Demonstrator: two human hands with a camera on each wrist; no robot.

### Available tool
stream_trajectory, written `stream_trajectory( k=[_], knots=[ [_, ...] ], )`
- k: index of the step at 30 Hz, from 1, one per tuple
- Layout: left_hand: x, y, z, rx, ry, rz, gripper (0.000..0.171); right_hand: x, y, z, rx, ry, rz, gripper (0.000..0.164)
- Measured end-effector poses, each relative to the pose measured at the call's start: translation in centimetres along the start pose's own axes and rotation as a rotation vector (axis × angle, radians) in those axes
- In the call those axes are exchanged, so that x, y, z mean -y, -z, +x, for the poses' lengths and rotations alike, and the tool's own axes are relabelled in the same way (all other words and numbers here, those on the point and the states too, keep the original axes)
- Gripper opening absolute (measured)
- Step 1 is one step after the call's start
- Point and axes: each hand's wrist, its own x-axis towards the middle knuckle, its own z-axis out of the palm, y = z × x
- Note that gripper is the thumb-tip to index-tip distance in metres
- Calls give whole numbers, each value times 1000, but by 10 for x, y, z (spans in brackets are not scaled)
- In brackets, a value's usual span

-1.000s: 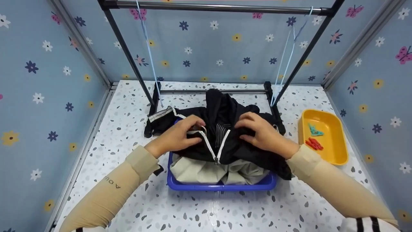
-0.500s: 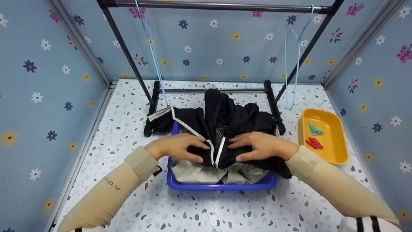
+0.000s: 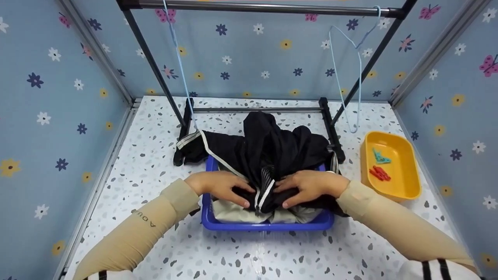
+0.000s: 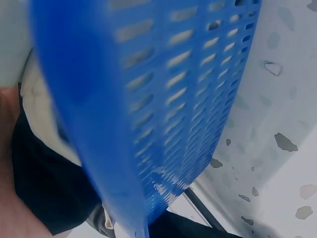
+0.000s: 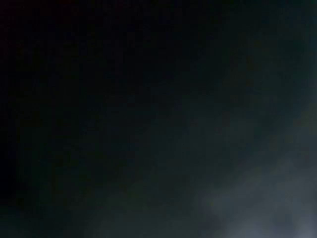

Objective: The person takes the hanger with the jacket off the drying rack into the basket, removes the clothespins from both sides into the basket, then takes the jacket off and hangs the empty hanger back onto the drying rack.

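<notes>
A black zip-up jacket (image 3: 260,136) with white zip edges lies bunched over a blue basket (image 3: 268,226) in the head view. My left hand (image 3: 221,186) holds the jacket's front left of the partly open zip, black cloth between thumb and fingers. On the zip's other side, my right hand (image 3: 309,186) grips the front in the same manner. Some fingertips are hidden in the folds. Pale cloth (image 3: 237,213) shows inside the basket beneath the jacket. The left wrist view shows the basket's slotted side (image 4: 183,89) close up; the right wrist view is nearly black.
A black rack (image 3: 264,7) stands behind the basket, with light blue hangers (image 3: 360,77) hanging at both ends. At right is a yellow tray (image 3: 412,171) holding green clips (image 3: 381,156) and red clips (image 3: 380,173). Patterned walls enclose the speckled surface.
Both hands have come down and toward me, drawing the jacket's front and zip lower over the basket. The zip opening has narrowed. The right-hand hanger has swung round.
</notes>
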Motion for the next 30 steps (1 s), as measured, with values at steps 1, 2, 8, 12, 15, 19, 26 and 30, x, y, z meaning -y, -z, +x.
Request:
stream_trajectory(
  k=[1, 2, 8, 12, 15, 19, 26, 30],
  knots=[
    [1, 0, 0, -7, -3, -6, 68, 0, 0, 0, -3, 2, 1, 61],
    [1, 1, 0, -18, -10, -16, 67, 0, 0, 0, -10, 7, 7, 60],
    [13, 13, -10, -203, -68, -197, 49, 0, 18, -13, -159, 84, 58, 49],
    [26, 25, -20, -426, -104, -354, 26, -2, 33, -25, -412, 101, 103, 38],
    [38, 28, -23, -577, -111, -452, 19, -10, 39, -32, -614, 30, 147, 35],
    [58, 27, -25, -746, -10, -549, 18, -27, 43, -38, -772, -189, 260, 38],
    [92, 26, -20, -914, 368, -629, 41, -68, 46, -51, -741, -571, 510, 67],
    [102, 30, -20, -811, 529, -874, 73, -92, 41, -54, -648, -685, 704, 87]
  ],
)
